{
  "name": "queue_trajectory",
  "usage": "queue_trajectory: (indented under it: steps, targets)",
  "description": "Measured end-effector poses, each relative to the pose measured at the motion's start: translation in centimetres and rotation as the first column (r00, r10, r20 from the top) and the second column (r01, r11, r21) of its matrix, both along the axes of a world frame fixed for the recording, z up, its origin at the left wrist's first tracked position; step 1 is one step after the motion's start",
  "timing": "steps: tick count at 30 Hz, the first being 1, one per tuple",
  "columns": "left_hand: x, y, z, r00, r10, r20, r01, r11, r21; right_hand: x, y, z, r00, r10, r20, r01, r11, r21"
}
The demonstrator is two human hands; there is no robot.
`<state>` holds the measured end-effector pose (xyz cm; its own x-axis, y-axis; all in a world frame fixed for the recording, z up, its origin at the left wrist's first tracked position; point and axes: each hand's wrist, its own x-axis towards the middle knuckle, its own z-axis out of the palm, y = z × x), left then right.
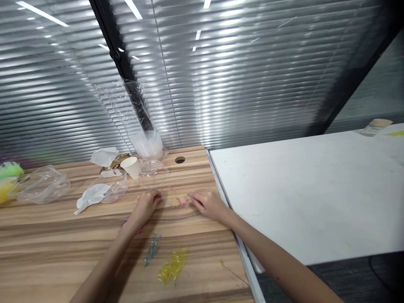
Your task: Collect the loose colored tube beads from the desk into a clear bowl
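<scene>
Between my two hands lies a small mixed scatter of pink and yellow shreds (180, 202) on the wooden table. At its left, my left hand (148, 207) is closed, with the fingertips pressed together; anything in them is too small to make out. From the other side, my right hand (206, 203) reaches to the scatter's edge, thumb and fingers pinched, and its contents cannot be told. A pile of yellow shreds (173, 266) sits nearer to me, with a silvery-blue pile (153, 249) beside it. Pink shreds (139, 230) are partly hidden by my left forearm.
At the back stand a paper cup (131, 167) and a whitish plastic bowl (148, 145). Clear plastic containers (44, 185) and crumpled white tissue (92, 196) lie at left. A white table (303, 189) adjoins at right, past a narrow gap. Blinds rise behind.
</scene>
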<state>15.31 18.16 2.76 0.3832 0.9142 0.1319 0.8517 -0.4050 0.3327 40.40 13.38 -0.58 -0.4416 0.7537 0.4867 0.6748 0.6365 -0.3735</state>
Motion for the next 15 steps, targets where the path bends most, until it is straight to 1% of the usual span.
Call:
queue_trajectory:
  steps: [4, 7, 9, 13, 15]
  targets:
    - [1.1, 0.0, -0.4, 0.998, -0.029, 0.049, 0.029, 1.000, 0.008, -0.1, 0.1, -0.1, 1.000, 0.011, -0.018, -0.010, 1.000, 0.013]
    - [1.8, 0.2, -0.7, 0.992, -0.076, 0.099, 0.077, 0.997, -0.004, -0.1, 0.1, -0.1, 1.000, 0.010, -0.015, -0.010, 1.000, 0.013]
    - [2.1, 0.6, -0.9, 0.986, -0.092, 0.138, 0.091, 0.996, 0.018, -0.1, 0.1, -0.1, 1.000, 0.004, -0.004, -0.004, 1.000, 0.006]
    - [2.3, 1.7, -1.4, 0.982, -0.061, 0.180, 0.035, 0.989, 0.145, -0.1, 0.1, 0.0, 1.000, 0.007, -0.003, -0.007, 1.000, -0.004]
    - [2.4, 2.3, -1.5, 0.984, -0.047, 0.172, 0.021, 0.988, 0.152, -0.1, 0.2, 0.1, 1.000, 0.015, -0.010, -0.015, 1.000, -0.004]
